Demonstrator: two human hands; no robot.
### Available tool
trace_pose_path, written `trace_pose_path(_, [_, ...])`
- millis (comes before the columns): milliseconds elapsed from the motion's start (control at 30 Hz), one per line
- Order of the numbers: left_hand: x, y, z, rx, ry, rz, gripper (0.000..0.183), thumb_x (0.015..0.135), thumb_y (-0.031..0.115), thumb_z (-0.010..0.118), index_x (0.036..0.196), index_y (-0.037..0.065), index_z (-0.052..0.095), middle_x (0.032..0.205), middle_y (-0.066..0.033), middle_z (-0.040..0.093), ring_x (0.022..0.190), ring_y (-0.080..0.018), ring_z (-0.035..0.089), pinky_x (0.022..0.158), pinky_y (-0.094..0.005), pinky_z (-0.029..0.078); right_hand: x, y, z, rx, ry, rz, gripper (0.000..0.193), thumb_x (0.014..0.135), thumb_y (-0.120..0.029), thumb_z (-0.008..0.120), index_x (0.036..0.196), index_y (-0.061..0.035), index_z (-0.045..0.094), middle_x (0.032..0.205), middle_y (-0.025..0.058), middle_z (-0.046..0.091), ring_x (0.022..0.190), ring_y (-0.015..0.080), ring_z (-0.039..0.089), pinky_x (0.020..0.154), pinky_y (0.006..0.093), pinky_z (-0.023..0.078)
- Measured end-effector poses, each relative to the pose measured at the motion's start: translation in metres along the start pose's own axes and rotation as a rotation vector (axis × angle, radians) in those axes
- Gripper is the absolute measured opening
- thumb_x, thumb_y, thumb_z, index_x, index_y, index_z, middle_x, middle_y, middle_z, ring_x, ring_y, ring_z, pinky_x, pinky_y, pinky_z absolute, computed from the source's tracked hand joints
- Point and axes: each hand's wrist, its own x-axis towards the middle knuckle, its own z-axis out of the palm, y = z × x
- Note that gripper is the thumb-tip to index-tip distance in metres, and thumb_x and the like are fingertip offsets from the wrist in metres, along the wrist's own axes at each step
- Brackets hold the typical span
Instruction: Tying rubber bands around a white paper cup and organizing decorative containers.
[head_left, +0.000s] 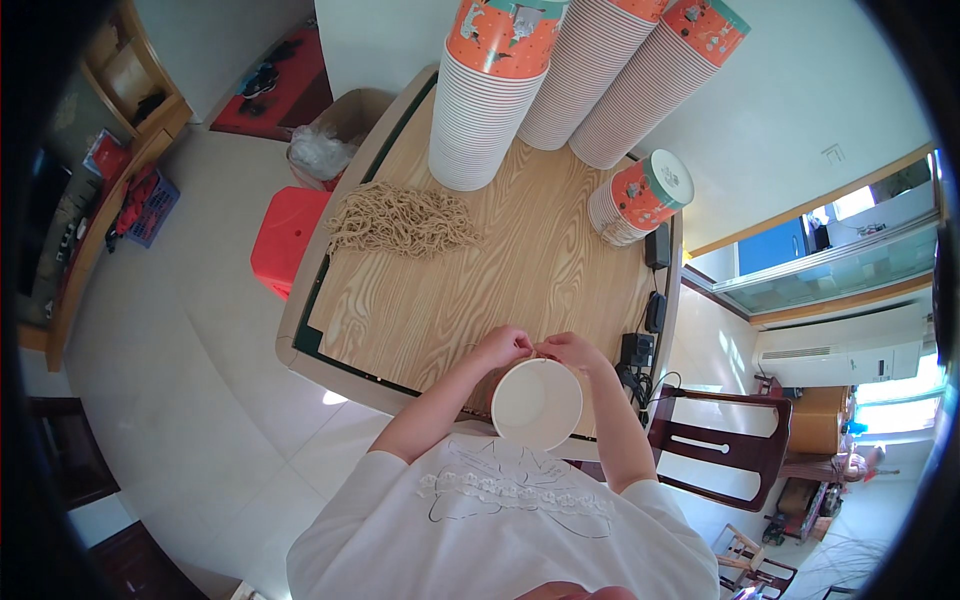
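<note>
A paper bucket point(537, 403) is tipped toward me at the table's near edge, its white inside facing up and its outside mostly hidden. My left hand point(506, 345) is closed in a pinch at the bucket's far rim. Beside it, my right hand point(572, 350) pinches at the same rim, the fingertips of both hands almost meeting. Whatever thin thing lies between the fingers is too small to make out. Farther off on the left side of the table lies a loose heap of beige cords point(403, 220).
Tall stacks of nested paper buckets point(490, 120) stand at the table's far side. A shorter bucket stack point(640, 197) sits at the right, near black power adapters point(637, 350) with cables. A red stool point(288, 238) is left of the table, a dark wooden chair point(725, 448) right.
</note>
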Motion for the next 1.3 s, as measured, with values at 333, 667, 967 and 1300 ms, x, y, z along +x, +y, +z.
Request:
trace_pose_path(333, [-0.006, 0.003, 0.000, 0.082, -0.034, -0.005, 0.011, 0.066, 0.015, 0.067, 0.074, 0.008, 0.065, 0.071, -0.0092, 0.063, 0.066, -0.0205, 0.061, 0.062, -0.0317, 0.048, -0.004, -0.004, -0.001, -0.056, -0.050, -0.056, 0.019, 0.076, -0.022, 0.061, 0.076, -0.0027, 0.063, 0.066, -0.0006, 0.057, 0.063, 0.0070, 0.052, 0.056, 0.0213, 0.041])
trace_pose_path(667, [-0.007, -0.001, -0.003, 0.115, -0.069, 0.033, 0.012, 0.066, 0.013, 0.067, 0.075, 0.006, 0.065, 0.069, -0.0084, 0.063, 0.064, -0.0167, 0.060, 0.059, -0.0295, 0.047, -0.009, -0.007, -0.008, -0.077, -0.132, -0.056, 0.017, 0.077, -0.020, 0.060, 0.079, -0.0034, 0.063, 0.069, -0.0010, 0.058, 0.066, 0.0068, 0.051, 0.061, 0.0210, 0.042])
trace_pose_path(967, [-0.010, -0.004, -0.002, 0.102, -0.087, 0.002, 0.010, 0.066, 0.015, 0.068, 0.073, 0.008, 0.065, 0.070, -0.0080, 0.063, 0.066, -0.0195, 0.061, 0.062, -0.0309, 0.047, -0.014, -0.008, -0.013, -0.070, -0.124, -0.054, 0.017, 0.078, -0.020, 0.060, 0.079, -0.0031, 0.063, 0.070, -0.0005, 0.059, 0.069, 0.0071, 0.052, 0.064, 0.0210, 0.041])
trace_pose_path(1300, [-0.013, -0.029, -0.002, -0.009, -0.061, -0.047, 0.011, 0.066, 0.014, 0.067, 0.074, 0.006, 0.064, 0.070, -0.0071, 0.063, 0.064, -0.0172, 0.060, 0.060, -0.0302, 0.047, -0.038, -0.020, -0.017, -0.184, -0.078, -0.324, 0.025, 0.073, -0.011, 0.064, 0.096, -0.0063, 0.058, 0.075, 0.0027, 0.057, 0.069, 0.0113, 0.053, 0.065, 0.0247, 0.043])
